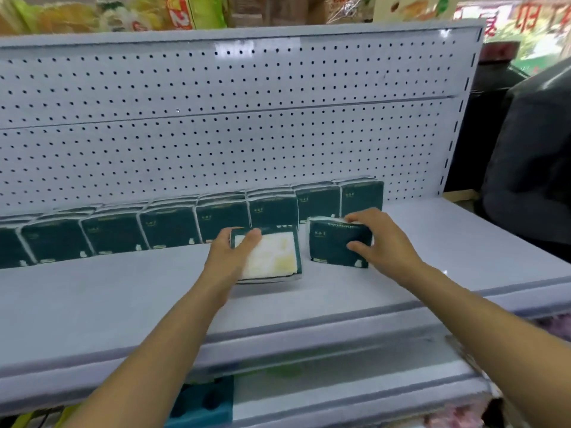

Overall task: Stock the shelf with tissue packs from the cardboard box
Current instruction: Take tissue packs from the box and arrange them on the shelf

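A row of dark green tissue packs (173, 225) stands along the back of the pale grey shelf (123, 298), against the pegboard. My left hand (231, 251) grips one tissue pack (272, 257) that is tilted flat, its white clear-window side facing up, just in front of the row. My right hand (380, 239) grips a second tissue pack (332, 245) standing upright on the shelf, fingers over its top and thumb on its front. The cardboard box is out of view.
The white pegboard back panel (247, 118) rises behind the packs. Bare shelf surface lies to the right of the row and along the front. A lower shelf (340, 387) with coloured goods sits below. A dark bulky object (531, 168) stands at the right.
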The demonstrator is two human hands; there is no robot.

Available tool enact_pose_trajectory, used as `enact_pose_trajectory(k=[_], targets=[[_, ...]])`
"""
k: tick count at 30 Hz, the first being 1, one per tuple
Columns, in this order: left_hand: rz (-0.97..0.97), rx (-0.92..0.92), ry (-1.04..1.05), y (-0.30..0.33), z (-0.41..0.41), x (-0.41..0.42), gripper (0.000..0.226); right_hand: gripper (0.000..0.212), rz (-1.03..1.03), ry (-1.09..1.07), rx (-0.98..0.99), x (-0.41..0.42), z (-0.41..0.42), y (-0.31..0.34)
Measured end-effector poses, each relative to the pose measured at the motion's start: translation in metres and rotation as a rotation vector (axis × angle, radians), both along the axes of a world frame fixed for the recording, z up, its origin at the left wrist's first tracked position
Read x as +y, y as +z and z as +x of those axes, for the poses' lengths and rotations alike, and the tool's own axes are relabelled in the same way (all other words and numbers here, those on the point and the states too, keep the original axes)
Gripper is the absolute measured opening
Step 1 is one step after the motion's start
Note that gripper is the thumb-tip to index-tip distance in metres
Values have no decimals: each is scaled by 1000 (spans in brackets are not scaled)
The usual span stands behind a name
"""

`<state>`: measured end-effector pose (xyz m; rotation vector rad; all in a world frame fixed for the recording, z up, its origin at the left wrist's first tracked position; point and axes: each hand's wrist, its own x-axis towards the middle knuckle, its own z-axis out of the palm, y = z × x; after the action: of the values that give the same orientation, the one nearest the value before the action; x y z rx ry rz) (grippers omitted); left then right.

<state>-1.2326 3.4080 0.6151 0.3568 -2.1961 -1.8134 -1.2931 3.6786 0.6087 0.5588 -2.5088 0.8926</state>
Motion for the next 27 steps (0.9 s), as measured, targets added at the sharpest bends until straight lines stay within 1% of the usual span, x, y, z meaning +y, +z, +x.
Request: enact_pose_trajectory(k=[3,7,9,11,13,16,18,22,25,27], targets=[[-50,-36,-65,1,-28,0,72,44,76,6,53,-1,-34,1],[-25,-72,-81,2,-54,4,75,43,97,-28,85,-7,-68,-3],[-27,-80,-82,3,-63,9,64,45,100,-29,99,-9,-84,-6],[-28,-81,-72,3,-73,13,58,46,113,-15,121,-12,-99,-7],[-25,-80,-61,5,-78,15,50,47,121,7,133,-16,-111,-9],[-29,-91,-41,4,-83,15,55,47,139,15,167,-19,-127,-11],[-38,-105,-19,4,-86,16,54,47,199,6,234,-20,-138,-11],[-27,-104,6,1,-91,17,40,45,313,-44,342,-21,-155,-10],[-13,-114,15,0,-91,20,36,43,337,-49,387,-23,-158,-9],[16,-125,17,0,-91,21,32,47,329,-49,414,-25,-158,-8]])
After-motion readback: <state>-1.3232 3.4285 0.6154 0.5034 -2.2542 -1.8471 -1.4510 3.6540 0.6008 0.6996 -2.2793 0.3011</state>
